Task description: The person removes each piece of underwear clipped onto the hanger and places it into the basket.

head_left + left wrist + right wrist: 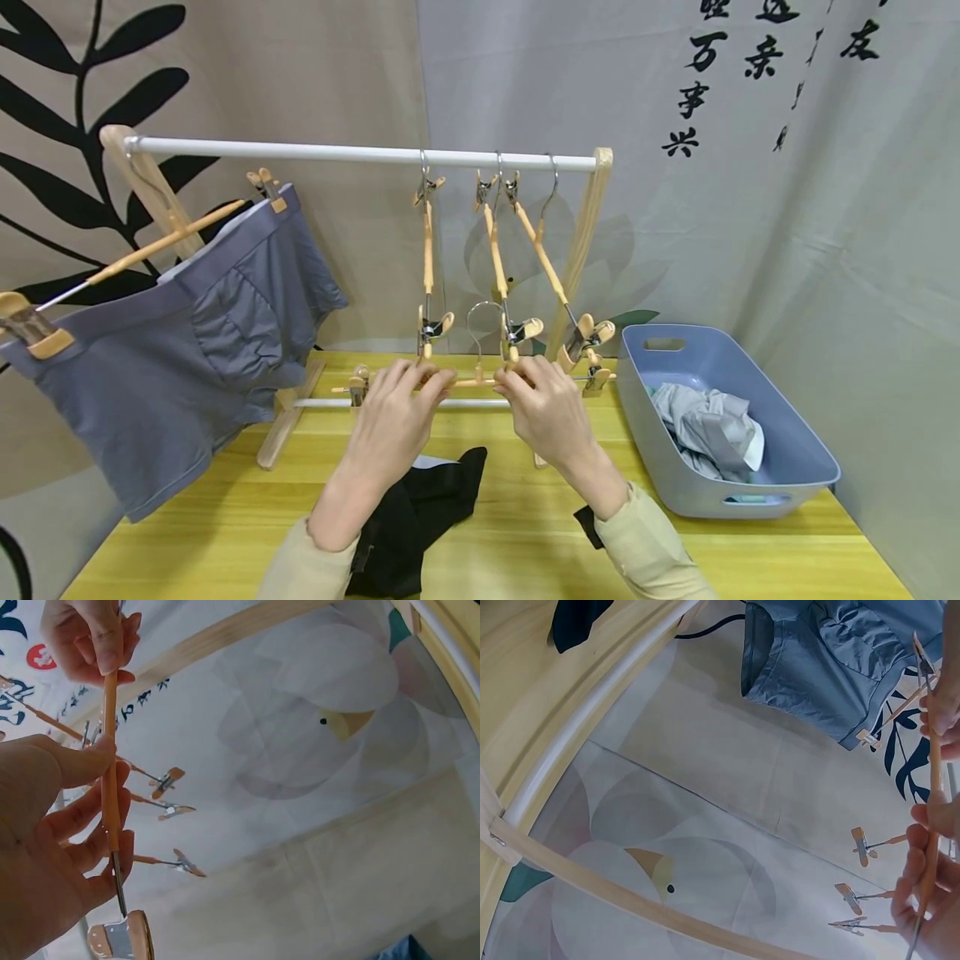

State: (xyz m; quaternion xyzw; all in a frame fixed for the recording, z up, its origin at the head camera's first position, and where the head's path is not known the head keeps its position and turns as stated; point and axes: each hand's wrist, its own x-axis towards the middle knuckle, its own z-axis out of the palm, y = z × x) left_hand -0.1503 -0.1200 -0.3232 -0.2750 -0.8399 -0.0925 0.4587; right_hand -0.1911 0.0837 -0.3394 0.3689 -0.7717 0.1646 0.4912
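Holds a hanger (474,383) in curled left hand (397,408) and curled right hand (550,408). Has it above the worktop (517,525), toward the back edge.

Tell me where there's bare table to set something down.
Bare tabletop lies between the black cloth and the right sleeve, and between the left sleeve and the hanging shorts. Crowded: under the right half of the upper rail, where three hangers dangle beyond the left hand and right hand.

Shorts (172,350) hang left of the held hanger (474,383), basket (637,417) right.
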